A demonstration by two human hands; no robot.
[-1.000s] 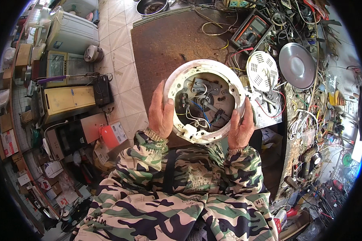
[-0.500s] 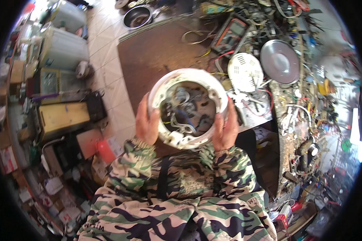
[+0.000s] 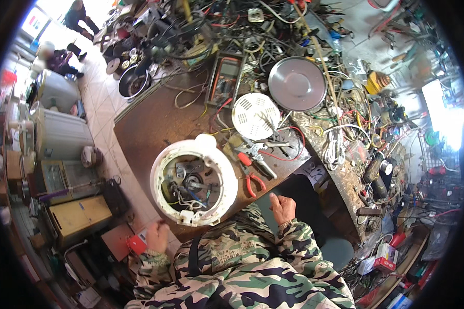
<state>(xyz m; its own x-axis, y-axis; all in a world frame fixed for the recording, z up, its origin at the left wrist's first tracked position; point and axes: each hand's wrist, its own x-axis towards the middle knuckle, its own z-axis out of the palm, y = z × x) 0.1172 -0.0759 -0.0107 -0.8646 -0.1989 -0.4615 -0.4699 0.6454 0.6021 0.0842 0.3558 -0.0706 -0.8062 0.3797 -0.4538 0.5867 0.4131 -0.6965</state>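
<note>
A round white appliance housing (image 3: pixel 228 180), open at the top with wires and a metal part inside, rests on the brown table near its front edge. My left hand (image 3: pixel 157 237) is just off the table's edge, to the lower left of the housing and apart from it. Its fingers are blurred, and I see nothing held. To the right, beyond the table's edge, my right hand (image 3: pixel 283 208) is loosely closed with the thumb up and nothing visible in it. Red-handled pliers (image 3: pixel 253 180) lie to the right of the housing, beside another hand tool (image 3: pixel 263 166).
Behind the pliers lie a white slotted round plate (image 3: pixel 255 116), a multimeter (image 3: pixel 225 80) and a grey metal disc (image 3: pixel 297 83). Tangled wires and parts crowd the back and right. A dark pot (image 3: pixel 134 82) stands at the far left; two people are in the background.
Both hands have let go of the white housing and moved apart, down toward my body. The housing now sits on the table. My view has shifted, showing more of the far side.
</note>
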